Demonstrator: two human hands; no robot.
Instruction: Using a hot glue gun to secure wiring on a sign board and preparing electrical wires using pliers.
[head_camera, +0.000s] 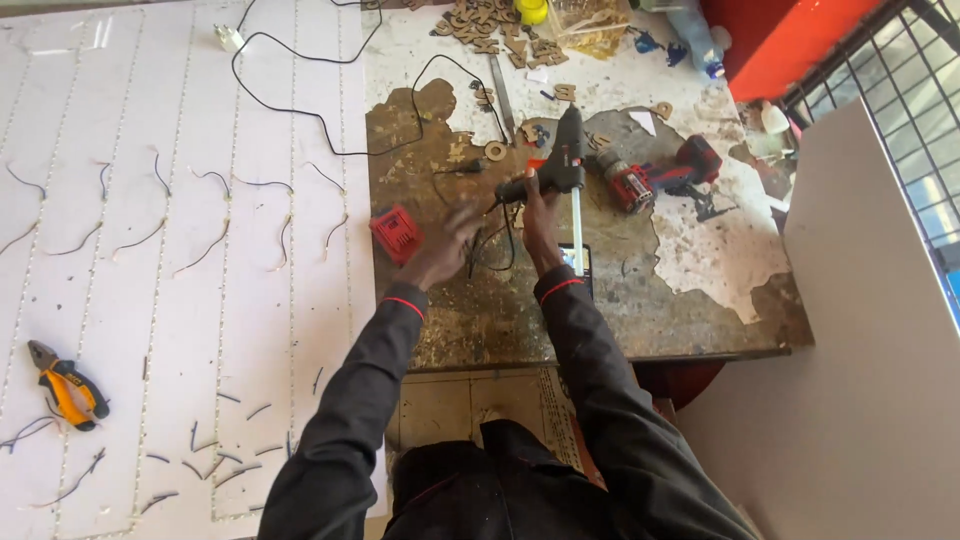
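My right hand (540, 212) grips the handle of a black hot glue gun (560, 160) over a worn wooden table (690, 300). A white glue stick (577, 225) juts out of the gun's back end toward me. My left hand (447, 245) is blurred, fingers spread, right beside a small red box (395, 233) at the table's left edge; whether it touches the box I cannot tell. The gun's black cord (320, 115) loops away over the white board (170, 260) to a plug (229, 38).
A red cordless drill (660, 178) lies to the right of the gun. Wooden cut-out letters (495, 30) are piled at the far edge. Orange-handled pliers (65, 385) and several cut wire bits (215, 465) rest on the white board. A large white panel (870, 350) stands at right.
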